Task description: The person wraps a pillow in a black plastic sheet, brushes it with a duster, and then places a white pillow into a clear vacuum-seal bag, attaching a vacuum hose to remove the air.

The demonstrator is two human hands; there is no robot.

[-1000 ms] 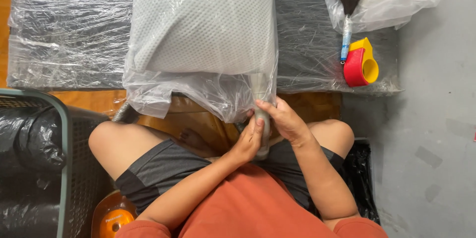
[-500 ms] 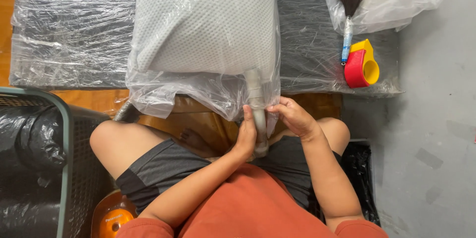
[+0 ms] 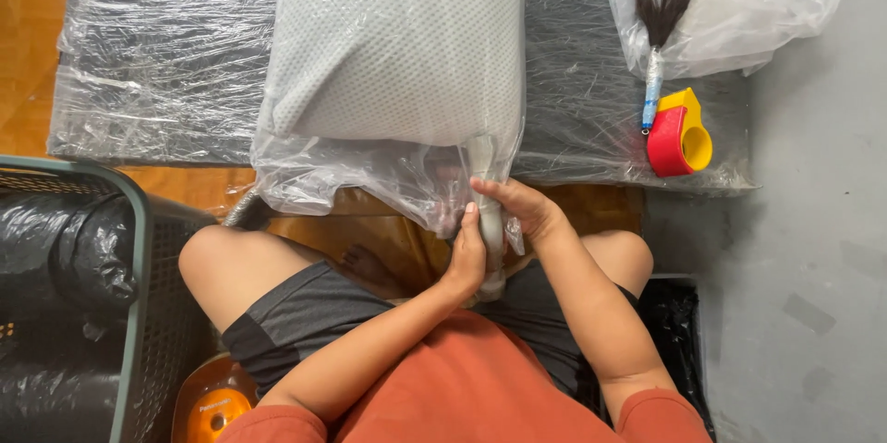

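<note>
Hands met at the near edge of the desk (image 3: 591, 152), over the lap. Left hand (image 3: 468, 258) wrapped around the lower part of a pale hose (image 3: 488, 221), fingers clenched on it. Right hand (image 3: 522, 206) gripped the same hose just above, fingers closed over it where it entered the open mouth of a clear plastic bag (image 3: 370, 180). Hose stood nearly upright, its lower end down between the knees, its upper end pushed inside the bag beside the pillow (image 3: 397, 46).

Pillow, grey-white and dimpled, lay inside the bag in the middle of the desk, reaching from the far edge to the near edge, with the loose bag mouth hanging over that near edge. Desk top was covered in crinkled clear film.

Near the right edge lay a tape dispenser (image 3: 679, 133), red and yellow, touching the blue-and-white handle of a dark feather duster (image 3: 665, 0), which rested on a second clear bag (image 3: 767, 9) at the far right corner.

Left of the knees stood a green mesh basket (image 3: 139, 258) lined with a black bag. Close beside the left thigh sat an orange appliance (image 3: 212, 406), partly cut off.
</note>
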